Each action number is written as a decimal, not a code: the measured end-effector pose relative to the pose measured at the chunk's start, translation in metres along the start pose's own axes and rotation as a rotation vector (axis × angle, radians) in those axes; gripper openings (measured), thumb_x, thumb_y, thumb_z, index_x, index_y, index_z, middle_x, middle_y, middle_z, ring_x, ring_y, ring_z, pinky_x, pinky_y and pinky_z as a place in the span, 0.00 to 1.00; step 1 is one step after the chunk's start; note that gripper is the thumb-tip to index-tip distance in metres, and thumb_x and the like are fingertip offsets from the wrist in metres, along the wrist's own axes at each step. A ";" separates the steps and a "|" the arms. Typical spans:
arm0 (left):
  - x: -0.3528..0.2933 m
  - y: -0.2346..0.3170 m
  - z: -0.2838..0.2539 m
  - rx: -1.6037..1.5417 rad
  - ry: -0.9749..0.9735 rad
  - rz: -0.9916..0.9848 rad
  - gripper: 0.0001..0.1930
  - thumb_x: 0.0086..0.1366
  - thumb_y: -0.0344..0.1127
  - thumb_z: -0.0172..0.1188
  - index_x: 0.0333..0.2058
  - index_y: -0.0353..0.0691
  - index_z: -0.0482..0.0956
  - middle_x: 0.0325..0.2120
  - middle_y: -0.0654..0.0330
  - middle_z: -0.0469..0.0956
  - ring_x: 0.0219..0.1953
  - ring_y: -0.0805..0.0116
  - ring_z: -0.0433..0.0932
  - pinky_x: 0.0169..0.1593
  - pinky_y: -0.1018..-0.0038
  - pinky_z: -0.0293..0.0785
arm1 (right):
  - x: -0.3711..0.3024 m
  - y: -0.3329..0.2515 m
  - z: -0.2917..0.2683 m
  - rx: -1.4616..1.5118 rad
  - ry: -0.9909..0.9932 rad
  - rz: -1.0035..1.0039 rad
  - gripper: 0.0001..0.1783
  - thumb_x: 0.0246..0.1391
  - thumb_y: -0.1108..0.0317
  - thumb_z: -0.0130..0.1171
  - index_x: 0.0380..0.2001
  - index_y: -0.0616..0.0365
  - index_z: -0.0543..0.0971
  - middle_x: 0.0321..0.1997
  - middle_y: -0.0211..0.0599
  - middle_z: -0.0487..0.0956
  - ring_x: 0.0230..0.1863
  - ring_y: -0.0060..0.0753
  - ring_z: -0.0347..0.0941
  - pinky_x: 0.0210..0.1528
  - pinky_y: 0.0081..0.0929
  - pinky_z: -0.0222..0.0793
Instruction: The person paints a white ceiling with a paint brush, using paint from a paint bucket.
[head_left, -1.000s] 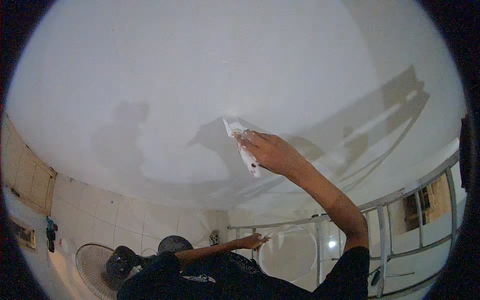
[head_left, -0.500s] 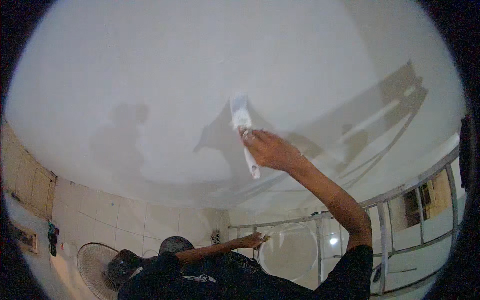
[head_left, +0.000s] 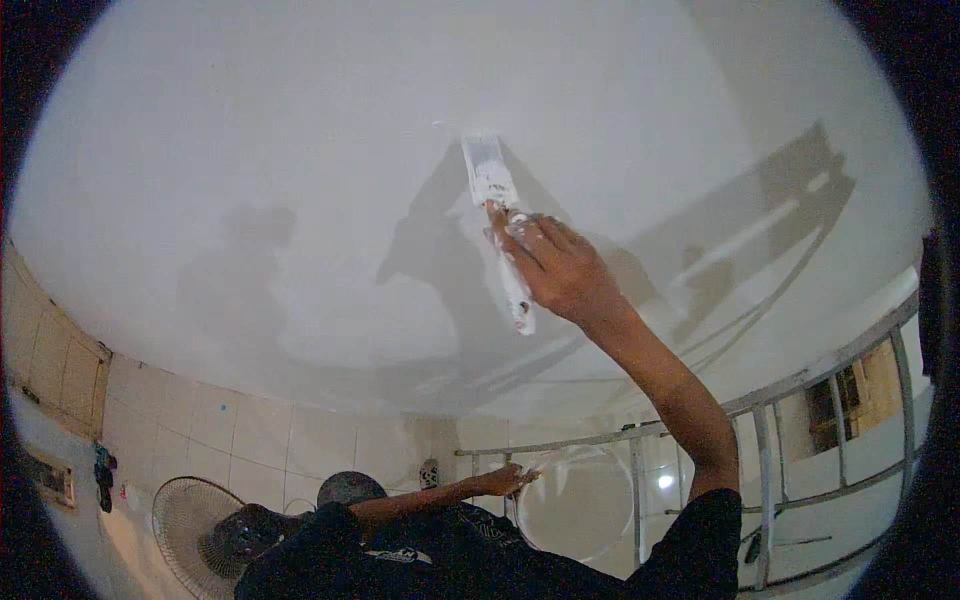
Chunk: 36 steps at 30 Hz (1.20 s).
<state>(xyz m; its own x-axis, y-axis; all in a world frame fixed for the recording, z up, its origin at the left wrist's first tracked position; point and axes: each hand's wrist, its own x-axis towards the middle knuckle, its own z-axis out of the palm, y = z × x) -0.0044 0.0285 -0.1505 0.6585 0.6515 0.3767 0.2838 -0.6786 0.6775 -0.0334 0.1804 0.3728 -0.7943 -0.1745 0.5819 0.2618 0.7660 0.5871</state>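
Observation:
My right hand (head_left: 565, 265) is closed around the handle of a flat paintbrush (head_left: 490, 172). White paint coats the brush and smears my fingers. Its bristles press on the pale wall surface (head_left: 330, 130), pointing up and away from me. Lower down, my left hand (head_left: 503, 481) is closed at the near-left rim of a round white bucket (head_left: 632, 508), seemingly gripping that edge; the fingertips are small and partly hidden. Pale paint-like material shows inside the bucket.
A metal ladder (head_left: 765, 480) curves along the right side, beside and behind the bucket. At lower left stands a round fan (head_left: 185, 525), close to my left arm. Pale tiles (head_left: 260, 435) line the lower wall. Shadows of my arm and the ladder fall across the painted surface.
My right hand and the paintbrush have moved up along the surface, the hand shifting slightly right. My left hand stays at the bucket's rim.

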 end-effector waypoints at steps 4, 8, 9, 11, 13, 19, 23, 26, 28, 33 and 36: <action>0.003 0.001 -0.017 -0.245 -0.162 -0.104 0.27 0.67 0.46 0.37 0.60 0.42 0.47 0.21 0.50 0.67 0.25 0.55 0.68 0.34 0.60 0.68 | -0.023 -0.027 0.053 0.023 -0.120 -0.172 0.18 0.42 0.71 0.55 0.41 0.62 0.73 0.40 0.42 0.72 0.41 0.39 0.73 0.43 0.29 0.71; 0.007 0.006 -0.016 -0.590 -0.219 -0.470 0.25 0.67 0.49 0.37 0.55 0.37 0.57 0.20 0.52 0.69 0.20 0.62 0.73 0.30 0.66 0.74 | -0.010 -0.028 0.041 0.521 -0.279 0.044 0.18 0.44 0.73 0.55 0.42 0.61 0.73 0.42 0.44 0.72 0.44 0.41 0.72 0.44 0.30 0.70; 0.013 0.018 -0.027 -0.592 -0.220 -0.470 0.25 0.67 0.49 0.37 0.55 0.37 0.57 0.20 0.52 0.69 0.20 0.62 0.73 0.30 0.66 0.74 | -0.004 -0.023 0.030 0.523 -0.280 0.044 0.18 0.44 0.73 0.55 0.42 0.61 0.73 0.42 0.44 0.72 0.44 0.41 0.72 0.44 0.30 0.70; 0.027 0.055 -0.060 -0.715 -0.159 -0.640 0.26 0.66 0.52 0.36 0.48 0.34 0.65 0.19 0.52 0.70 0.17 0.67 0.74 0.26 0.71 0.76 | 0.008 -0.007 0.014 0.910 -0.273 0.337 0.18 0.45 0.74 0.55 0.43 0.61 0.72 0.42 0.47 0.72 0.46 0.44 0.71 0.44 0.33 0.70; 0.020 0.040 -0.046 -0.722 -0.152 -0.598 0.28 0.65 0.55 0.37 0.45 0.32 0.66 0.19 0.53 0.70 0.18 0.68 0.75 0.26 0.71 0.76 | 0.021 0.007 0.017 0.802 -0.152 0.300 0.20 0.45 0.71 0.54 0.44 0.64 0.69 0.42 0.48 0.70 0.43 0.46 0.70 0.43 0.33 0.70; 0.010 0.030 -0.037 -0.604 -0.088 -0.440 0.32 0.62 0.59 0.41 0.42 0.27 0.65 0.18 0.53 0.70 0.17 0.66 0.76 0.25 0.70 0.77 | 0.022 0.012 -0.008 0.243 0.061 0.174 0.22 0.43 0.69 0.53 0.44 0.66 0.69 0.43 0.51 0.70 0.41 0.44 0.71 0.43 0.33 0.71; 0.014 0.032 -0.043 -0.717 -0.198 -0.633 0.33 0.60 0.51 0.51 0.54 0.32 0.56 0.22 0.49 0.71 0.22 0.60 0.74 0.31 0.65 0.74 | -0.016 -0.026 0.037 -0.085 -0.128 -0.085 0.21 0.42 0.70 0.53 0.43 0.67 0.71 0.42 0.51 0.73 0.40 0.39 0.73 0.42 0.31 0.72; 0.021 0.044 -0.058 -0.428 -0.271 -0.466 0.42 0.53 0.45 0.60 0.59 0.35 0.47 0.27 0.45 0.69 0.27 0.54 0.70 0.33 0.60 0.68 | -0.051 -0.072 0.077 -0.013 -0.189 -0.128 0.21 0.43 0.73 0.52 0.43 0.72 0.70 0.41 0.47 0.71 0.38 0.39 0.73 0.42 0.28 0.71; 0.021 0.035 -0.046 -0.497 -0.313 -0.453 0.44 0.49 0.44 0.62 0.59 0.35 0.46 0.28 0.44 0.69 0.28 0.51 0.69 0.33 0.59 0.66 | -0.054 -0.081 0.073 0.367 -0.254 -0.053 0.23 0.43 0.74 0.51 0.46 0.69 0.68 0.43 0.48 0.71 0.41 0.41 0.72 0.45 0.30 0.70; 0.003 0.010 -0.016 0.024 -0.013 0.117 0.45 0.49 0.44 0.63 0.60 0.37 0.45 0.28 0.43 0.68 0.30 0.50 0.68 0.34 0.59 0.64 | -0.021 -0.030 0.037 0.481 -0.181 0.239 0.21 0.44 0.75 0.50 0.45 0.67 0.68 0.44 0.47 0.71 0.44 0.43 0.71 0.47 0.32 0.70; 0.010 0.023 -0.029 -0.577 -0.294 -0.458 0.38 0.56 0.42 0.55 0.61 0.41 0.45 0.29 0.44 0.68 0.31 0.51 0.68 0.37 0.57 0.64 | 0.004 -0.011 -0.007 0.208 0.042 0.194 0.18 0.44 0.73 0.50 0.41 0.67 0.70 0.42 0.50 0.71 0.41 0.44 0.72 0.46 0.32 0.70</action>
<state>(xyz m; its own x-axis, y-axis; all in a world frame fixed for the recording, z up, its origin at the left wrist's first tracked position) -0.0119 0.0295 -0.1131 0.7434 0.6525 -0.1469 0.2180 -0.0288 0.9755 -0.0356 0.1670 0.3732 -0.7157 -0.0344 0.6975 0.2851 0.8974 0.3368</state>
